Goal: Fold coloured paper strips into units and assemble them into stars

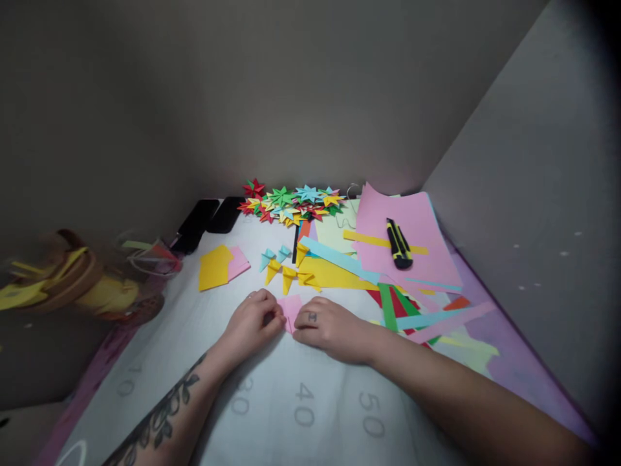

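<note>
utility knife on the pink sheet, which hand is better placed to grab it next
Right, most likely. The utility knife lies on the pink sheet, up and to the right of the right hand. The left hand would have to cross the small pink paper that both hands touch.

bare mat (301, 401) near the body, paper scraps (417, 310) crowding right, folded pieces (286, 268) just ahead

home craft desk | cutting mat (272, 414) | coloured paper sheets (412, 239) | folded paper stars (291, 204)
</note>
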Demonstrator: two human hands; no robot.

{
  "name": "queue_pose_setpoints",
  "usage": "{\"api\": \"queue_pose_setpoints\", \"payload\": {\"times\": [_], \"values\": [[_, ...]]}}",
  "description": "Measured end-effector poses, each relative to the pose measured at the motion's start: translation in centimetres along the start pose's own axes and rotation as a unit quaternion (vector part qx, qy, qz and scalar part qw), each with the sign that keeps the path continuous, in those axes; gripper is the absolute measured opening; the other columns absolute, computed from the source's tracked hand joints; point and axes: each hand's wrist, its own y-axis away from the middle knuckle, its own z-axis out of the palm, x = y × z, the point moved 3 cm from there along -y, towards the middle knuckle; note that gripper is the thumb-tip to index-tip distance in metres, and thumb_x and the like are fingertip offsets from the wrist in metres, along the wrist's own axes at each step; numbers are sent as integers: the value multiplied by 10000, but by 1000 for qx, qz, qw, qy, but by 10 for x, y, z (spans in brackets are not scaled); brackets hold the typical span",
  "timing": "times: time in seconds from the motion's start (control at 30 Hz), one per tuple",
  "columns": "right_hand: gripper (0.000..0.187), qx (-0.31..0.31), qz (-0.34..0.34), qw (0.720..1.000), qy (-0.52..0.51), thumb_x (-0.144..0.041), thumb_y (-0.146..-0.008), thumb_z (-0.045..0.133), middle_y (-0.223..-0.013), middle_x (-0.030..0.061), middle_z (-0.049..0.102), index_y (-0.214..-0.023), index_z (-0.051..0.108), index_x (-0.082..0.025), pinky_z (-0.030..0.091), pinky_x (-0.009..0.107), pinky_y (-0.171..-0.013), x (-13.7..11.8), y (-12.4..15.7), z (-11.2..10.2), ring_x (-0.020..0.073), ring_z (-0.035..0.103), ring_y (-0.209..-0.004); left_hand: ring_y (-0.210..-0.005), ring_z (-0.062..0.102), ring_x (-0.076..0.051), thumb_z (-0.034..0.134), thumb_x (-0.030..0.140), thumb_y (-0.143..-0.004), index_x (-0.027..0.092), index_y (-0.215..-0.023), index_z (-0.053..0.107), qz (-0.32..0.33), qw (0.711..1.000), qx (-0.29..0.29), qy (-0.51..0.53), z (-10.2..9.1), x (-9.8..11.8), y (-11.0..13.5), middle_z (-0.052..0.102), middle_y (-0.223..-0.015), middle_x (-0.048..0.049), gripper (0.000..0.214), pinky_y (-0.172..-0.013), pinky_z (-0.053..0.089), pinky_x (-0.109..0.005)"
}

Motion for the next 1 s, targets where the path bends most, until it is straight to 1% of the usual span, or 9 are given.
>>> {"api": "queue_pose_setpoints", "payload": {"times": [0.2,0.37,0.47,0.57,0.7,0.8,0.9,0.93,1.0], "values": [[229,1,12,1000,-3,-126,-892,454,-904,47,661,-1056,605,-178,382,308,-721,-1,0,3,180,517,-888,-802,519,-167,514,210,-790,179,-717,610,-9,1000,1,-3,1,0,-2,555,-821,-37,124,-732,399,-287],[226,0,9,1000,6,-130,-883,460,-884,45,651,-1034,617,-188,374,311,-696,-2,-1,3,189,497,-865,-803,516,-170,512,209,-787,178,-715,602,-10,1000,-2,-10,2,0,-3,548,-820,-37,119,-733,394,-288],[224,-15,14,1000,12,-133,-880,459,-875,47,640,-1021,621,-200,367,314,-690,-3,-2,2,190,483,-856,-804,513,-176,515,208,-783,179,-721,592,-11,1000,-4,-14,3,-1,-3,545,-823,-40,102,-731,393,-293],[239,-43,43,998,24,-139,-874,470,-891,59,628,-1056,610,-204,358,325,-686,-7,-6,3,196,466,-831,-821,513,-185,531,194,-767,185,-789,573,-8,1000,-2,1,3,-5,-2,549,-845,-37,48,-729,394,-297],[341,-66,106,991,41,-139,-840,507,-948,82,603,-1170,561,-208,354,346,-696,-13,-13,6,220,450,-848,-826,514,-179,490,113,-755,188,-844,526,7,999,8,46,2,-11,-3,555,-863,-33,122,-734,398,-295],[418,-71,125,989,34,-120,-811,524,-976,91,591,-1218,531,-214,365,351,-711,-14,-16,8,223,455,-862,-827,517,-174,460,71,-742,186,-826,508,12,997,14,72,2,-13,-3,559,-867,-34,150,-743,400,-294],[296,-61,108,992,2,-123,-813,520,-944,79,599,-1075,621,-217,389,344,-722,-9,-14,5,215,476,-872,-818,514,-173,458,59,-728,186,-828,512,14,997,15,74,2,-14,-1,558,-861,-35,170,-736,402,-292],[246,-54,92,994,-13,-118,-813,514,-935,75,606,-998,649,-209,400,342,-734,-7,-11,3,212,486,-883,-815,513,-173,458,56,-724,186,-830,516,16,997,14,72,2,-15,-1,557,-859,-35,178,-734,401,-291],[229,-42,45,997,-45,-74,-788,503,-945,79,627,-917,664,-174,424,339,-786,-3,-6,-2,204,506,-913,-808,512,-171,451,47,-717,186,-828,524,20,997,15,66,3,-15,-1,556,-853,-34,192,-730,401,-288]]}}
